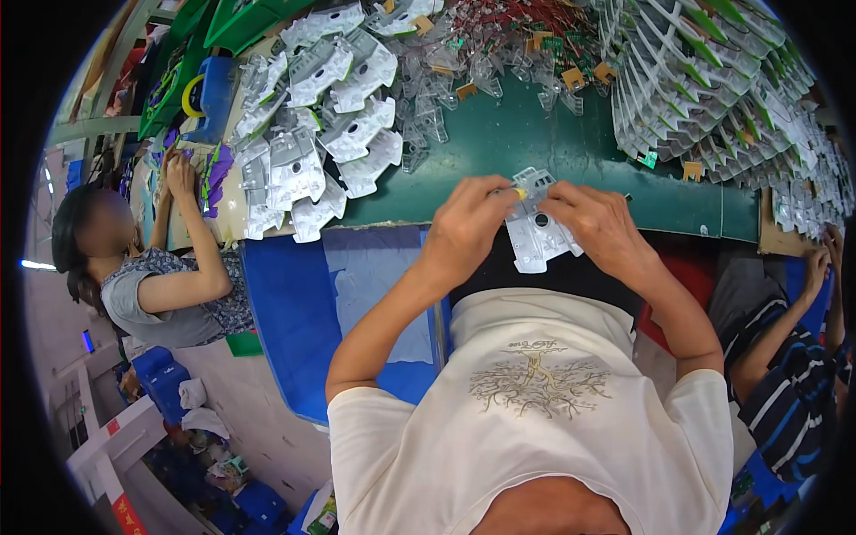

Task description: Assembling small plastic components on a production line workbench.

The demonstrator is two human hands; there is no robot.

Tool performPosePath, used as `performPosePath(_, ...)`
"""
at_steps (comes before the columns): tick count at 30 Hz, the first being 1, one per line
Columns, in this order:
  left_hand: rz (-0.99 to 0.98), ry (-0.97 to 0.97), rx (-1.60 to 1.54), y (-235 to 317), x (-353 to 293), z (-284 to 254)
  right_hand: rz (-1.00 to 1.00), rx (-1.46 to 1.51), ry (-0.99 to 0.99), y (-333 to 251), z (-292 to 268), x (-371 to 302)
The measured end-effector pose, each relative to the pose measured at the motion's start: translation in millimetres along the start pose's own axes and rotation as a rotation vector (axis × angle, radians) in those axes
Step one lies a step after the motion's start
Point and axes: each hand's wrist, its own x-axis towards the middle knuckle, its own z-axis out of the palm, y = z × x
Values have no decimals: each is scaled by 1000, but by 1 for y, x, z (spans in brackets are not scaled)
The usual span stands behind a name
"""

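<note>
A silvery-grey plastic housing piece, with a round hole and slots near its upper end, is held at the table's near edge in front of my body. My right hand is closed on its right side, with thumb and fingers on the upper part. My left hand is closed in a pinch at the upper left edge. A small yellow piece shows at its fingertips, against the housing; its full shape is hidden.
Similar housings lie piled at the left, and tall stacks stand at the right. Clear plastic parts and red wires lie at the back of the green table. One person works at left, another at right.
</note>
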Motion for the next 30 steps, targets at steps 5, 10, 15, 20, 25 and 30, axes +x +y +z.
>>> performPosePath(5, 165, -40, 88, 7, 1, 11, -15, -21, 3, 4, 4, -3)
performPosePath(10, 125, -110, 184, 11, -2, 17, 42, 48, 113, 4, 15, -6)
performPosePath(15, 129, -44, 152, 11, -7, 23, 139, 95, 151, 1, 11, -7)
performPosePath(20, 49, 77, 18, 1, -10, 43, 197, 90, 109, 5, -4, -13)
performPosePath(25, -26, 122, -180, -1, 9, 30, 185, 119, 19, 0, -22, -5)
performPosePath(30, 72, -69, -100, -12, 2, 29, 163, 49, -12, -6, -18, -10)
